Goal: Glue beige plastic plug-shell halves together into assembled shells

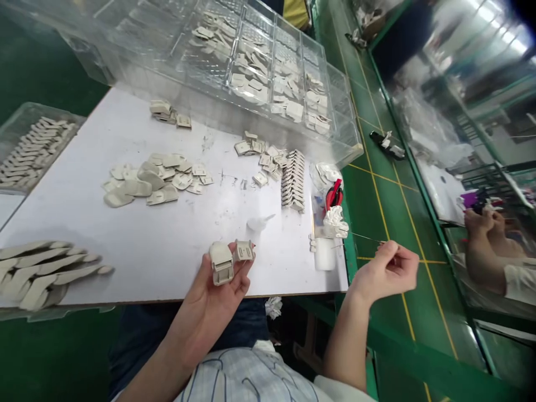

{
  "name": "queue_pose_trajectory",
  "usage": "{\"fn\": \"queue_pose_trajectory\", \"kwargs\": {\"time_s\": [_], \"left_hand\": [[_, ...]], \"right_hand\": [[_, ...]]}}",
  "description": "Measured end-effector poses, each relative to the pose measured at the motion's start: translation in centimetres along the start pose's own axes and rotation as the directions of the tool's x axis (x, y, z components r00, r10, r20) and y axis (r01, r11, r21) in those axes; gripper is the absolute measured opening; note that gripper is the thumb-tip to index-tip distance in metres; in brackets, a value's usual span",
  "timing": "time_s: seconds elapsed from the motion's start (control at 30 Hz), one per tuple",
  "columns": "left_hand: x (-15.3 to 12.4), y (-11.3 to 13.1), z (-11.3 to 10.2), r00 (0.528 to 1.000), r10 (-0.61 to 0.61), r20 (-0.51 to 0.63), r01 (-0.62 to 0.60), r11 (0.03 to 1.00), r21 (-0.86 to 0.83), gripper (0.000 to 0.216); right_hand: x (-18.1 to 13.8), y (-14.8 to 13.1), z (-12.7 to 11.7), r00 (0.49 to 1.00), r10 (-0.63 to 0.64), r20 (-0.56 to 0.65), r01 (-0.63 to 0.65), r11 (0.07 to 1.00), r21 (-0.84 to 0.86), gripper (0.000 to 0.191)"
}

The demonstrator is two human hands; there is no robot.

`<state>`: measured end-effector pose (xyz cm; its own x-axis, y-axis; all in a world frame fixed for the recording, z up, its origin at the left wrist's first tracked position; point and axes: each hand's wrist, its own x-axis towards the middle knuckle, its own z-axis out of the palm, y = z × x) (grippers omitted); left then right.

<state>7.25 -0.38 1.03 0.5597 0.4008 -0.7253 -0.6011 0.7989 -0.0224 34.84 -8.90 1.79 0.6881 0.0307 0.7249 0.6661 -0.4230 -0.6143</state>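
My left hand is at the table's front edge, its fingers curled around two beige plastic parts. One is a rounded clip-like piece resting against the thumb side. The other, a smaller slotted piece, sits at the fingertips. Off the table's right edge, my right hand is raised in a pinch. A thin strand, wire or thread, runs from its fingertips back toward a crumpled white wad. Beneath that wad stands a white cylindrical container.
Loose beige parts lie on the white tabletop, beside a neat stacked row. A clear compartment tray spans the back. Long beige pieces are at left. Red-handled pliers lie at right. Another person's hands work farther right.
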Motion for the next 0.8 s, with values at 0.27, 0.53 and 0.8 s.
{"fn": "queue_pose_trajectory", "kwargs": {"time_s": [0.27, 0.53, 0.8], "left_hand": [[-1.7, 0.9, -1.3, 0.913, 0.055, 0.404, -0.253, 0.853, 0.456, 0.047], [-2.3, 1.8, -1.2, 0.851, 0.056, 0.522, -0.379, 0.754, 0.537, 0.046], [-2.9, 2.6, -0.4, 0.826, 0.031, 0.563, -0.382, 0.765, 0.518, 0.038]], "right_hand": [[-2.6, -2.9, -1.2, 0.743, 0.172, 0.647, -0.352, 0.922, 0.159, 0.06], [-11.8, -11.5, -2.6, -0.276, -0.079, 0.958, -0.951, 0.169, -0.26, 0.044], [-11.4, -11.9, -3.0, -0.347, -0.141, 0.927, -0.938, 0.07, -0.34, 0.043]]}}
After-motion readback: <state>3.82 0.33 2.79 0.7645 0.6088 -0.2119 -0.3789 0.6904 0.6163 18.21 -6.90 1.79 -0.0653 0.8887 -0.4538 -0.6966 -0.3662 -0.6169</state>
